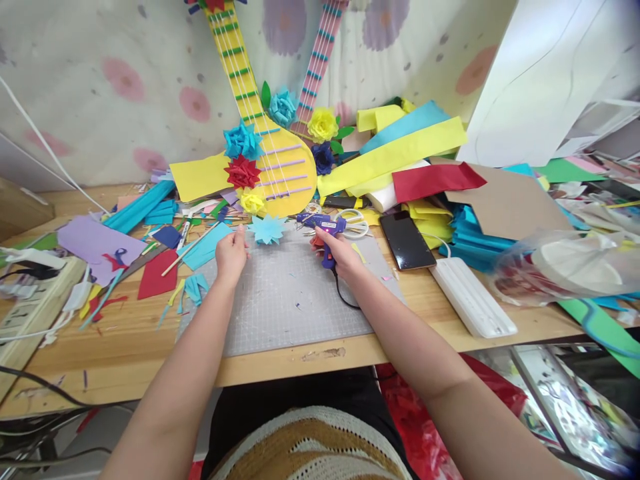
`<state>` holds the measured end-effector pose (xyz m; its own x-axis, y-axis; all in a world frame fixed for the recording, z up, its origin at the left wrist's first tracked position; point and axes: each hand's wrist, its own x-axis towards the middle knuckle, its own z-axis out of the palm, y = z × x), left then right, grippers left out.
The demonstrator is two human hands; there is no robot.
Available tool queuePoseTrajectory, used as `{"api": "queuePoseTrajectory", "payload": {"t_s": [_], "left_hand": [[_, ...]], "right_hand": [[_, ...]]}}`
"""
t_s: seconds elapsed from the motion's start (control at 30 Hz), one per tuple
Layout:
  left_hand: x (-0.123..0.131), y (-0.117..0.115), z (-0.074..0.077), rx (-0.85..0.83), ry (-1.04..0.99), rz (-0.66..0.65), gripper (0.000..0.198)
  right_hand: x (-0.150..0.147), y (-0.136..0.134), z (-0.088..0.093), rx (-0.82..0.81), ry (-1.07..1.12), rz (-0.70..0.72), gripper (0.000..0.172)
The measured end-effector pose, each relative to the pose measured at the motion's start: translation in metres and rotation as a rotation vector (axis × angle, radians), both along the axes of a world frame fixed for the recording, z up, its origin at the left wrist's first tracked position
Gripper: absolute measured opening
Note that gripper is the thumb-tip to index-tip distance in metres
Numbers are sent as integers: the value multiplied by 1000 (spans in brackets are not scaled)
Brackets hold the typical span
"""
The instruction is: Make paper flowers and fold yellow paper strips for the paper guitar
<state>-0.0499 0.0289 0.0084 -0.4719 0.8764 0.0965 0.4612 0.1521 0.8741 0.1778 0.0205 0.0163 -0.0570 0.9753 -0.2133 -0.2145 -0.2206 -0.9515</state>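
Observation:
In my right hand (pixel 336 250) is a purple glue gun (pixel 327 225), gripped by its handle, with the nozzle pointing left and a black cord hanging below. A light blue paper flower (pixel 267 229) with pointed petals is just in front of that nozzle. My left hand (pixel 233 255) is closed in a pinch at the flower's left edge; the exact point of grip is hidden by the fingers. Both hands are over the grey cutting mat (pixel 280 313). Behind them leans a yellow paper guitar (pixel 287 167) decorated with blue, red and yellow paper flowers.
White-handled scissors (pixel 356 224) lie behind the glue gun. To the right are a black phone (pixel 407 240), a white power strip (pixel 473 297) and a plastic-wrapped roll (pixel 575 263). Paper scraps (pixel 157 273) litter the left side, near another power strip (pixel 30 293). A pink paper guitar (pixel 320 60) stands behind.

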Motion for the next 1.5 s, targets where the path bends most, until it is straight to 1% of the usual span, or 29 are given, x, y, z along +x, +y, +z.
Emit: {"api": "queuePoseTrajectory", "payload": {"t_s": [0.07,0.17,0.27,0.33,0.4,0.5,0.57,0.63,0.77,0.97,1.03,1.1,1.2,1.3,1.4,1.5], "left_hand": [[-1,2,-2,17,-1,22,46],[0,3,-4,48,27,-11,39],[4,2,-4,78,-54,-18,24],[6,5,-4,88,-123,11,22],[8,9,-5,46,-113,37,27],[8,20,-8,-97,28,54,33],[8,26,-10,-155,92,37,33],[11,29,-11,-159,80,-2,27],[17,25,-7,-97,-17,-52,12],[23,7,2,83,-138,-101,9],[24,-2,3,114,-183,-120,10],[26,-12,4,110,-276,-123,12],[28,-25,3,68,-508,-127,17],[31,-32,-1,2,-695,-116,23],[35,-32,-4,-16,-782,-75,27],[37,-31,-3,-17,-782,-78,31]], "right_hand": [[0,1,0,1,-4,-9,35],[0,2,-1,3,10,-14,35],[0,3,-3,-3,17,-37,32],[1,4,-4,-9,13,-65,31],[2,5,-6,-7,-1,-90,31],[2,5,-7,1,-32,-100,31],[3,4,-7,-4,-43,-99,32],[3,4,-7,-10,-58,-95,32],[2,4,-6,-2,-82,-64,33],[2,2,-4,20,-75,-40,34],[2,1,-4,42,-91,-49,35],[3,2,-5,63,-97,-54,36],[3,2,-8,69,-69,-54,38],[1,2,-8,68,-48,-49,39],[0,1,-7,71,-51,-55,39],[1,2,-7,73,-46,-76,37]]}}
